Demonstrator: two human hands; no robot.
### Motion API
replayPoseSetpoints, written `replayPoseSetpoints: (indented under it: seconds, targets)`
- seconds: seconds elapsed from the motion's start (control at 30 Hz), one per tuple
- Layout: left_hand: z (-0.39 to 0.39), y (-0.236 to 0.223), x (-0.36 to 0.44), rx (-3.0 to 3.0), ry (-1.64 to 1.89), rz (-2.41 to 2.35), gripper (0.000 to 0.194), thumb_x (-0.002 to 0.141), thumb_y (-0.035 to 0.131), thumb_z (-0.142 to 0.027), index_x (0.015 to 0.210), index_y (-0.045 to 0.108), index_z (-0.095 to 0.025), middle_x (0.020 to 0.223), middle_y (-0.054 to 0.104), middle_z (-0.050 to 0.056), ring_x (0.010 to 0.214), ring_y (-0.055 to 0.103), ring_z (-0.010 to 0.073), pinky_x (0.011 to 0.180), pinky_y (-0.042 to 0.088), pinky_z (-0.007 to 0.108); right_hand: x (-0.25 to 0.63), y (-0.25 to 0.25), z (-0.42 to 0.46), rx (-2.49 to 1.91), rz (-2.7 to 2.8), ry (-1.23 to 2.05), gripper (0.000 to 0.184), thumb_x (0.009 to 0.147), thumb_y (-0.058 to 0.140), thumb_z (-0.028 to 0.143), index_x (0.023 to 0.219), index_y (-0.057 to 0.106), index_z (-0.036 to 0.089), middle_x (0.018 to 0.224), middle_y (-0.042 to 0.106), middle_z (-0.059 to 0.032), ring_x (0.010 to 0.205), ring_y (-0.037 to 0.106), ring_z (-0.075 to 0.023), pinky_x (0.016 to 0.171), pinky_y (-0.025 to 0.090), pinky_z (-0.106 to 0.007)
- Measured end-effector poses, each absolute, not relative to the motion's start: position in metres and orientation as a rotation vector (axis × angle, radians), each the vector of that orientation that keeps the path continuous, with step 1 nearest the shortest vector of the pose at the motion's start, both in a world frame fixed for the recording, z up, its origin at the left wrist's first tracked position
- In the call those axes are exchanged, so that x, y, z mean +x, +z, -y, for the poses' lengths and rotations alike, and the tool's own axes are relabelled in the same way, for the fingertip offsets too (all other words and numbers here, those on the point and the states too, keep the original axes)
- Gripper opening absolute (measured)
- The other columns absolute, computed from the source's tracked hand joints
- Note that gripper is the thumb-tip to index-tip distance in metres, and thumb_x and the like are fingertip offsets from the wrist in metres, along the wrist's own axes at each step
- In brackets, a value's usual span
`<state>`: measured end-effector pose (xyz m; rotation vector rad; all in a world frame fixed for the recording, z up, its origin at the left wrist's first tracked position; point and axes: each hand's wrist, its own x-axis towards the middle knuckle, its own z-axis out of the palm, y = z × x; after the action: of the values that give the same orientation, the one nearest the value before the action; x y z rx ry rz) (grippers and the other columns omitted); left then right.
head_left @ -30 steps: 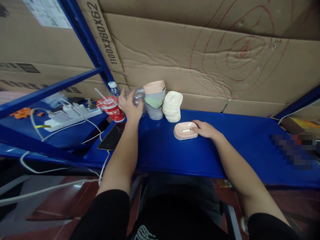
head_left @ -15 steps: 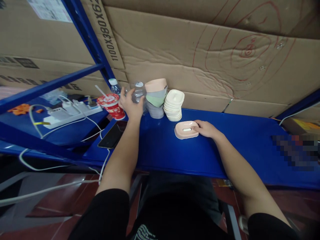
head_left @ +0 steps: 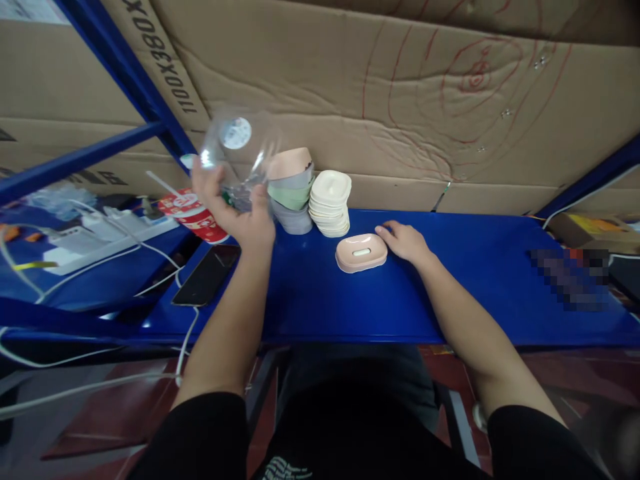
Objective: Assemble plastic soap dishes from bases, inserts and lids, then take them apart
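My left hand point(head_left: 235, 212) is raised over the back left of the table, its fingers wrapped round a clear plastic container point(head_left: 253, 157) with a round white label. Motion blurs the container's outline. Near the middle of the table lies a pink soap dish point(head_left: 363, 255) with a slot in its base. My right hand point(head_left: 406, 241) rests on the tabletop just right of the dish, fingers loosely apart and holding nothing. Behind the dish stand a stack of cream dishes point(head_left: 331, 200) and a stack of pink, grey and green bowl-like pieces point(head_left: 291, 193).
A red paper cup with a straw point(head_left: 200, 223) stands at the left, with a black phone point(head_left: 205, 277) in front of it. A white power strip point(head_left: 100, 250) with cables lies beyond the blue frame post. Cardboard point(head_left: 300, 67) walls off the back of the blue table point(head_left: 320, 307).
My left hand has lifted the clear container from beside the stacked pieces, up and to the left. My right hand has let go of the pink dish. The view has shifted slightly.
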<state>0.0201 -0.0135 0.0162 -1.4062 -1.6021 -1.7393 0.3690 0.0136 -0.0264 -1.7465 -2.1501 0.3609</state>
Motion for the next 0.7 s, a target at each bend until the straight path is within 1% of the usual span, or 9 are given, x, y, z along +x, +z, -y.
replayPoseSetpoints:
  seconds: [0.03, 0.1, 0.2, 0.27, 0.3, 0.37, 0.47, 0.57, 0.7]
  targets:
    - [0.017, 0.013, 0.033, -1.481, -1.743, 1.566, 0.060, 0.104, 0.043, -0.060, 0.152, 0.041, -0.024, 0.170, 0.036, 0.011, 0.164, 0.020, 0.0313, 0.128, 0.026, 0.061, 0.371, -0.026, -0.015, -1.717, 2.037, 0.354, 0.072, 0.102, 0.037, 0.077, 0.129, 0.071, 0.020, 0.111, 0.080, -0.0155, 0.104, 0.074, -0.0320, 0.082, 0.053, -0.037]
    - [0.024, 0.006, 0.059, -1.758, -1.727, 1.419, 0.058, 0.100, 0.051, -0.062, 0.146, 0.047, -0.025, 0.168, 0.037, 0.013, 0.159, 0.033, 0.0315, 0.126, 0.033, 0.058, 0.373, -0.024, -0.017, -1.587, 1.852, 0.435, 0.078, 0.101, 0.030, 0.082, 0.128, 0.070, 0.020, 0.099, 0.080, -0.0121, 0.085, 0.075, -0.0258, 0.074, 0.054, -0.034]
    - [0.038, -0.005, 0.091, -2.292, -1.413, 1.415, 0.055, 0.095, 0.064, -0.062, 0.139, 0.057, -0.030, 0.165, 0.044, 0.010, 0.153, 0.043, 0.0346, 0.122, 0.038, 0.058, 0.373, -0.021, -0.020, -1.405, 1.685, 0.650, 0.092, 0.097, 0.015, 0.087, 0.133, 0.065, 0.018, 0.093, 0.077, -0.0098, 0.058, 0.066, -0.0170, 0.057, 0.050, -0.029]
    - [0.045, -0.011, 0.105, -2.539, -1.249, 1.389, 0.053, 0.093, 0.070, -0.060, 0.136, 0.062, -0.030, 0.164, 0.046, 0.011, 0.148, 0.049, 0.0354, 0.121, 0.040, 0.056, 0.371, -0.021, -0.020, -1.345, 1.656, 0.762, 0.096, 0.096, 0.011, 0.088, 0.137, 0.063, 0.018, 0.091, 0.076, -0.0093, 0.053, 0.062, -0.0152, 0.051, 0.047, -0.028]
    - [0.047, -0.014, 0.110, -2.615, -1.206, 1.373, 0.052, 0.092, 0.072, -0.059, 0.134, 0.064, -0.029, 0.164, 0.047, 0.012, 0.146, 0.052, 0.0350, 0.120, 0.041, 0.054, 0.370, -0.021, -0.021, -1.327, 1.668, 0.795, 0.096, 0.096, 0.014, 0.089, 0.136, 0.064, 0.018, 0.090, 0.076, -0.0089, 0.053, 0.062, -0.0153, 0.051, 0.046, -0.028]
    - [0.048, -0.019, 0.115, -2.683, -1.172, 1.362, 0.051, 0.091, 0.075, -0.056, 0.133, 0.066, -0.028, 0.162, 0.049, 0.013, 0.143, 0.055, 0.0336, 0.120, 0.042, 0.051, 0.368, -0.025, -0.021, -1.302, 1.728, 0.818, 0.089, 0.094, 0.029, 0.090, 0.128, 0.069, 0.018, 0.088, 0.076, -0.0077, 0.056, 0.064, -0.0165, 0.052, 0.048, -0.029]
    - [0.045, -0.023, 0.114, -2.702, -1.155, 1.364, 0.061, 0.087, 0.080, -0.051, 0.140, 0.062, -0.026, 0.156, 0.055, 0.014, 0.143, 0.055, 0.0322, 0.119, 0.043, 0.050, 0.368, -0.032, -0.022, -1.287, 1.841, 0.791, 0.074, 0.091, 0.050, 0.086, 0.111, 0.075, 0.019, 0.089, 0.077, -0.0065, 0.070, 0.069, -0.0199, 0.062, 0.052, -0.030]
    - [0.038, -0.023, 0.108, -2.789, -0.992, 1.373, 0.070, 0.083, 0.083, -0.047, 0.144, 0.059, -0.021, 0.147, 0.062, 0.016, 0.139, 0.058, 0.0321, 0.116, 0.046, 0.049, 0.368, -0.035, -0.022, -1.316, 1.917, 0.708, 0.060, 0.095, 0.056, 0.074, 0.104, 0.077, 0.018, 0.094, 0.079, -0.0068, 0.085, 0.071, -0.0225, 0.076, 0.053, -0.032]
    - [0.032, -0.021, 0.100, -2.896, -0.805, 1.392, 0.073, 0.078, 0.086, -0.045, 0.142, 0.062, -0.020, 0.142, 0.067, 0.014, 0.135, 0.061, 0.0320, 0.116, 0.048, 0.047, 0.364, -0.031, -0.018, -1.368, 1.983, 0.606, 0.043, 0.098, 0.061, 0.057, 0.104, 0.079, 0.019, 0.104, 0.081, -0.0078, 0.095, 0.072, -0.0240, 0.088, 0.052, -0.034]
